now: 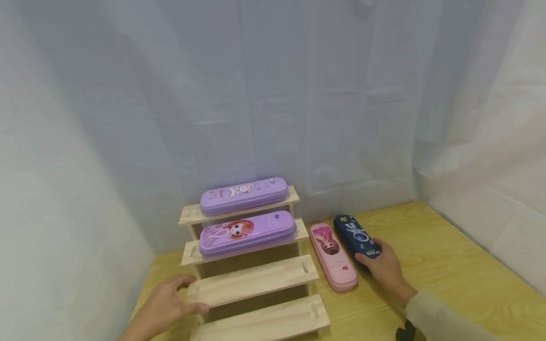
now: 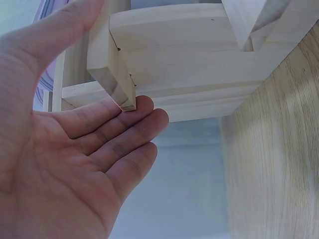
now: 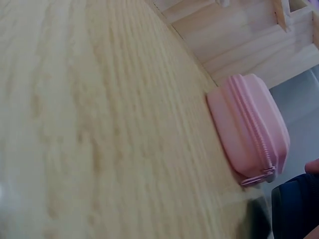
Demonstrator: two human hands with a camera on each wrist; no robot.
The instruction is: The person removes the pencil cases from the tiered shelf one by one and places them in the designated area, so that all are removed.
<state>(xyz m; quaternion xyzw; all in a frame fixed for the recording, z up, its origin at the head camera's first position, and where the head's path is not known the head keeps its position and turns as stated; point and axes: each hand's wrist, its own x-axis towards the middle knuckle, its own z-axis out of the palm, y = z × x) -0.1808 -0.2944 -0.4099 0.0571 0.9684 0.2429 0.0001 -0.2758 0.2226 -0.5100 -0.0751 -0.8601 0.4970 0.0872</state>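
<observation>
My left hand [image 1: 164, 305] holds the left end of a step of the wooden rack [image 1: 256, 279], thumb at the front edge and index finger at the back. In the left wrist view the hand [image 2: 84, 139] has its fingertips against the end of the board [image 2: 112, 74]. My right hand [image 1: 386, 270] grips the near end of a dark blue pencil case [image 1: 356, 234], thumb and fingers on opposite sides. The right wrist view shows part of that blue case [image 3: 294, 209] at the lower right, just off the table, and a fingertip [image 3: 313, 166].
A pink case [image 1: 332, 260] lies between the rack and the blue case. Two purple cases, one [image 1: 243, 194] on the top step and one [image 1: 247, 232] below it, rest on the rack. A small black object [image 1: 405, 331] is near my right sleeve. Pale curtains [image 1: 273, 94] surround the table.
</observation>
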